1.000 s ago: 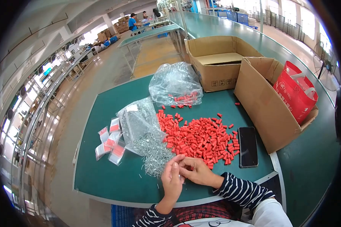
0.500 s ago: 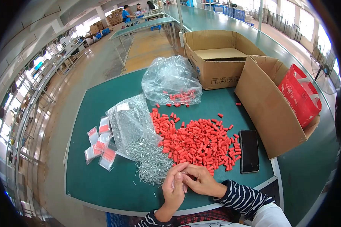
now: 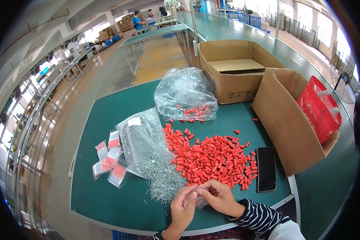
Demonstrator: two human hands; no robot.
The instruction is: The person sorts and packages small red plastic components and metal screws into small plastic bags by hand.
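Observation:
My left hand (image 3: pixel 183 210) and my right hand (image 3: pixel 221 199) meet near the table's front edge, fingers closed on a small clear plastic bag (image 3: pixel 201 203). The bag's contents are hard to make out behind the fingers. Just beyond my hands lies a wide heap of red plastic caps (image 3: pixel 216 158), shaped like short tubes. To its left, a pile of silver screws (image 3: pixel 162 182) spills from a large clear bag (image 3: pixel 142 134). Several small packets (image 3: pixel 117 173) with red showing inside lie farther left.
Another clear bag (image 3: pixel 184 90) with red caps stands at the back of the green table (image 3: pixel 104 200). A phone (image 3: pixel 265 170) lies on the right. Two cardboard boxes (image 3: pixel 236 90) stand behind, one holding a red bag (image 3: pixel 318 110). People are in the far background.
The small clear bag now shows between my hands, where before the fingers covered it. My fingertips have shifted slightly apart. The whole view has tilted a little, so the table appears lower.

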